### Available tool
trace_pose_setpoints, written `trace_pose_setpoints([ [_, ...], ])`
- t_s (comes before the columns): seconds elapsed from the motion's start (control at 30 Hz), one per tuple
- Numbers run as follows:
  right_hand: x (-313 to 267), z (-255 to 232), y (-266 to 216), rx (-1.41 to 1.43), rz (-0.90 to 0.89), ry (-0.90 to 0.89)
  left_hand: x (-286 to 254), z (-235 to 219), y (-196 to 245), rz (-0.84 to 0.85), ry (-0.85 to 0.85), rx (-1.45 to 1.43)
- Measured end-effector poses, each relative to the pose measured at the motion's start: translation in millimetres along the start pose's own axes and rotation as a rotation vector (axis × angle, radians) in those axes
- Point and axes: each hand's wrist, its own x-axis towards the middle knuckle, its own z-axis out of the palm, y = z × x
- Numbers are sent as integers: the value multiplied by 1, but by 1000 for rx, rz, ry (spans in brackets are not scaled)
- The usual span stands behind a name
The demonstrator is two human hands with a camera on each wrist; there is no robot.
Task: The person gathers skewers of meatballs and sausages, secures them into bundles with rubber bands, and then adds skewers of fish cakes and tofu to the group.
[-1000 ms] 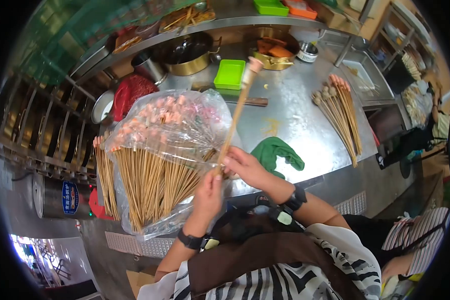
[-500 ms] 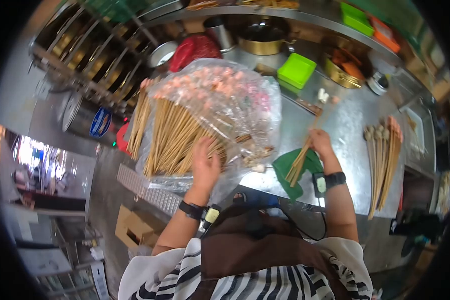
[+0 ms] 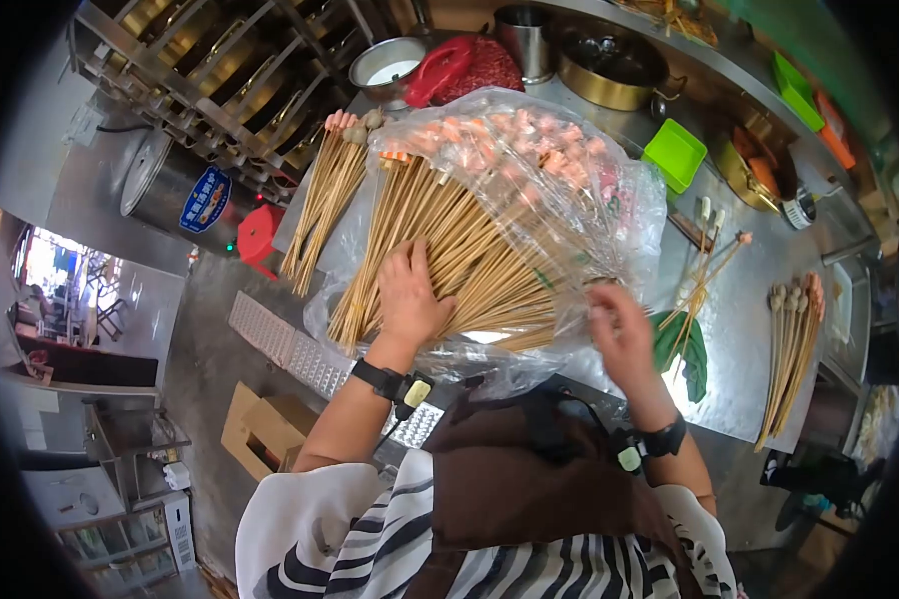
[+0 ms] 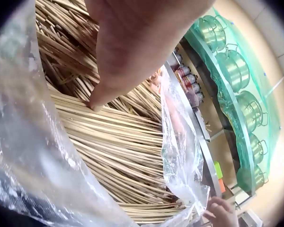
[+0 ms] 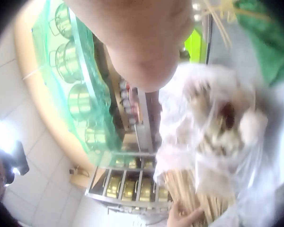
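A large pile of wooden skewers (image 3: 479, 255) fans out inside a clear plastic bag (image 3: 634, 215), with pink and orange food on their far ends. My left hand (image 3: 410, 299) rests on the stick ends at the pile's left, its fingers fairly straight; in the left wrist view the thumb (image 4: 98, 97) touches the sticks. At the bag's right edge is my right hand (image 3: 624, 339), fingers loosely bent and holding no skewer. A few skewers (image 3: 704, 285) with white and pink tips lie across a green cloth (image 3: 699, 364) to its right.
One skewer bundle (image 3: 315, 225) lies left of the bag, another (image 3: 791, 359) near the counter's right end. Behind stand a lime-green tray (image 3: 674, 155), brass pots (image 3: 609, 90), a steel bowl (image 3: 390, 65) and a red bag (image 3: 459, 70). A cardboard box (image 3: 265, 429) sits on the floor.
Both hands held a skewer at first; the right hand then carried several skewers to the green cloth and let go. It has moved left to the bag; the left hand has moved onto the pile.
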Motion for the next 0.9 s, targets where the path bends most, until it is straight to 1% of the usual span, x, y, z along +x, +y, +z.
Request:
trace_pose_setpoints([
  [0.03, 8, 20, -13, 139, 47, -171, 3, -2, -3, 7, -17, -55],
  [0.1, 28, 63, -28, 636, 403, -481, 5, 1, -14, 36, -35, -140],
  [0.13, 42, 79, -31, 628, 411, -470, 6, 2, -19, 46, -39, -152],
  [0.2, 72, 100, -34, 593, 687, -545, 4, 3, -26, 132, -18, -147],
  [0.27, 95, 108, -37, 502, 614, -187, 2, 12, -30, 171, -5, -143],
  [0.33, 111, 105, -25, -21, 379, 84, -3, 22, -28, 215, 19, 32],
  [0.4, 131, 91, -19, 6, 323, 216, -7, 15, -24, 198, -2, 7],
  [0.47, 154, 66, -48, 312, 395, 202, -9, -3, -26, 220, 72, -262],
  [0.5, 164, 56, -52, 421, 460, 168, -6, -7, -32, 208, 160, -241],
  [0.53, 174, 47, -55, 528, 525, 134, -6, -6, -43, 195, 161, -237],
  [0.57, 181, 41, -61, 653, 551, 100, -6, -3, -57, 61, 192, -246],
  [0.6, 186, 41, -62, 651, 543, 95, -4, -1, -71, -68, 228, -255],
  [0.63, 191, 41, -64, 660, 535, 57, -6, -2, -86, -133, 187, -223],
  [0.67, 195, 40, -64, 670, 528, 24, -10, -4, -93, -127, 193, -222],
  [0.7, 198, 42, -63, 657, 536, -10, -14, -5, -98, -182, 5, -225],
  [0.73, 198, 45, -62, 659, 532, -2, -16, -7, -102, -237, -185, -225],
  [0.8, 194, 54, -62, 536, 538, 50, -18, -7, -108, -211, -186, -242],
  [0.87, 191, 59, -49, 500, 514, 41, -19, -6, -112, -198, -190, -263],
  [0.9, 188, 62, -50, 475, 429, 62, -17, -6, -114, -188, -184, -303],
])
